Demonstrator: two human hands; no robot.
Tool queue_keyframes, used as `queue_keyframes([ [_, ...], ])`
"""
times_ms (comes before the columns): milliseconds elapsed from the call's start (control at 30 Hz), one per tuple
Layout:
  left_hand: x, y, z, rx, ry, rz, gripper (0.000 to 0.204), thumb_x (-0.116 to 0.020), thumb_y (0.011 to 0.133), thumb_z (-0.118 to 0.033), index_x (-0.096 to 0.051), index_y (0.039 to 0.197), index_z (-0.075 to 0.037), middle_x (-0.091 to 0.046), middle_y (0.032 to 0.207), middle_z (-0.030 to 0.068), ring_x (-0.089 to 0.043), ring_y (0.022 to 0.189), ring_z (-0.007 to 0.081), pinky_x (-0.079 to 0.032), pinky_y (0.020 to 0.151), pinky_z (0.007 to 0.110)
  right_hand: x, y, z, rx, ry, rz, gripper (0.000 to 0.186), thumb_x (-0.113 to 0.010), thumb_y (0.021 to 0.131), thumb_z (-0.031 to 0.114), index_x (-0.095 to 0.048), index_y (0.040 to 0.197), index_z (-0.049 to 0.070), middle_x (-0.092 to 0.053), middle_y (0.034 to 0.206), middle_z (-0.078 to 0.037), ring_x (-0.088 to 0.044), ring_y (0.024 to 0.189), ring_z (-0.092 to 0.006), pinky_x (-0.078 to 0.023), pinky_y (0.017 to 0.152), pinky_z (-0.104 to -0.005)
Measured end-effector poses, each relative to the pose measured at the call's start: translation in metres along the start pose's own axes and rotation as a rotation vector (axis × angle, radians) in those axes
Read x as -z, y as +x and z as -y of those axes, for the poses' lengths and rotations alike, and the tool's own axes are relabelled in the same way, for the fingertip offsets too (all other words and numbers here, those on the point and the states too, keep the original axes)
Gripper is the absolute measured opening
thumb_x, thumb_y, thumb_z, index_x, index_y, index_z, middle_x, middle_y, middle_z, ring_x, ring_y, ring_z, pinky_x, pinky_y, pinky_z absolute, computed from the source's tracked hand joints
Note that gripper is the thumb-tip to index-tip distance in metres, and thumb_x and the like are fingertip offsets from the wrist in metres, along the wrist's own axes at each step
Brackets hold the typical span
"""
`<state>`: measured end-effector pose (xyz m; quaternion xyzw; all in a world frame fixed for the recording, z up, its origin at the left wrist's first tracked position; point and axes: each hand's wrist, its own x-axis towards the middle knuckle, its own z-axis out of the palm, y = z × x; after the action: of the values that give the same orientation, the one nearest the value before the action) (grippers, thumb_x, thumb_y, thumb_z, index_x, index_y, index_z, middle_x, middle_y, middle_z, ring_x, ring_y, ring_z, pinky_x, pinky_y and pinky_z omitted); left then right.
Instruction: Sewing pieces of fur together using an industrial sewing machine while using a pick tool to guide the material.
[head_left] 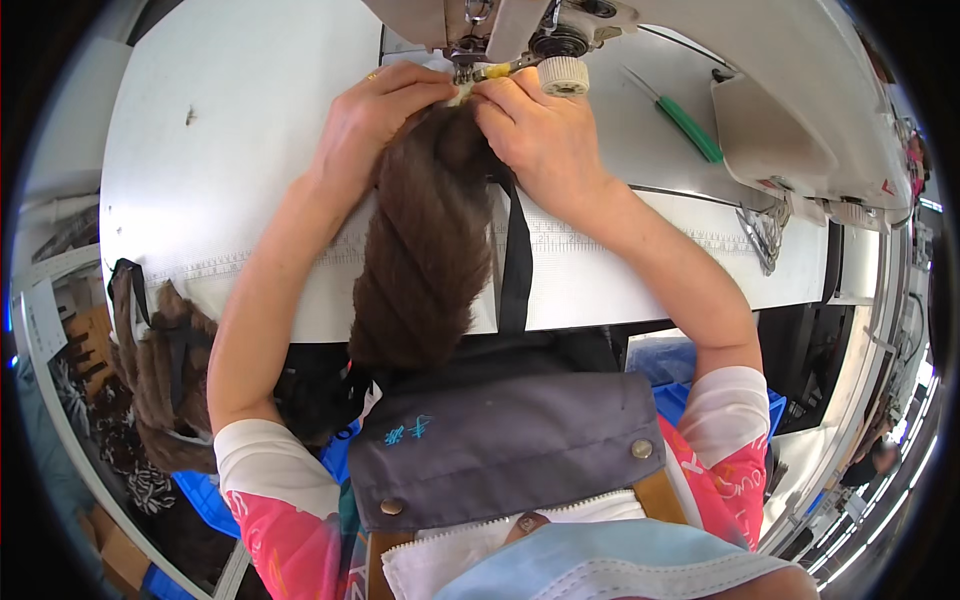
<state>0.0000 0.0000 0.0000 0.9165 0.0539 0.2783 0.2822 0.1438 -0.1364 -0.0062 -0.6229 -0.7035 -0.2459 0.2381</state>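
The grip of the left hand (385,108) is a pinch: thumb and fingers are brought together on the far end of a brown fur piece (425,250). The right hand (545,135) has its fingers bent and pressed on the same end, at its right side. Between the fingertips a pale edge is seen, just beside the presser foot (462,76). From there the fur piece lies toward the near side, between the forearms, and its near end hangs over the edge of the white desk (240,120). To its right lies a black strap (515,260). Across the desk runs a ruler scale (640,235) with small printed figures. On the right are a green-handled tool (690,130) with a thin shaft, metal tweezers (762,240), and the pale sewing machine (820,80), which bears a small red mark. At the near left, more brown fur pieces (150,370) hang. Nearest, the grey apron (530,450) carries blue embroidered characters (408,430), and the pink-and-white sleeves (285,545) show pale lettering, partly folded.
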Motion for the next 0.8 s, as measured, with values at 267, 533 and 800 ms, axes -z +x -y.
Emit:
queue_keyframes([
  [267, 0.002, 0.004, 0.005, -0.039, 0.002, -0.011, 0.029, -0.059, 0.071, 0.005, -0.064, 0.099, 0.0, -0.062, 0.097, 0.0092, -0.061, 0.088, 0.026, -0.049, 0.076, 0.03, -0.002, 0.003, -0.003, 0.021, 0.002, -0.031, 0.004, -0.061, 0.066, 0.012, -0.059, 0.07, 0.01, -0.052, 0.075, 0.0, -0.051, 0.076, -0.0166, -0.037, 0.067, -0.0308],
  [533, 0.009, -0.001, -0.009, -0.002, 0.102, 0.135, 0.035, -0.053, 0.074, 0.001, -0.065, 0.106, -0.008, -0.057, 0.105, 0.0075, -0.057, 0.098, 0.0249, -0.047, 0.084, 0.031, 0.049, -0.007, -0.016, -0.232, 0.422, -0.18, 0.013, -0.067, 0.077, 0.011, -0.067, 0.089, 0.005, -0.065, 0.079, -0.008, -0.06, 0.07, -0.0219, -0.046, 0.066, -0.0315],
  [800, 0.006, 0.0, -0.006, 0.024, 0.011, 0.132, 0.034, -0.053, 0.076, 0.0, -0.064, 0.107, -0.008, -0.057, 0.108, 0.0065, -0.057, 0.099, 0.0243, -0.046, 0.086, 0.03, 0.057, 0.009, -0.064, -0.435, 0.451, -0.211, 0.017, -0.071, 0.08, 0.016, -0.067, 0.083, 0.0, -0.063, 0.068, -0.004, -0.058, 0.065, -0.0111, -0.045, 0.059, -0.0234],
])
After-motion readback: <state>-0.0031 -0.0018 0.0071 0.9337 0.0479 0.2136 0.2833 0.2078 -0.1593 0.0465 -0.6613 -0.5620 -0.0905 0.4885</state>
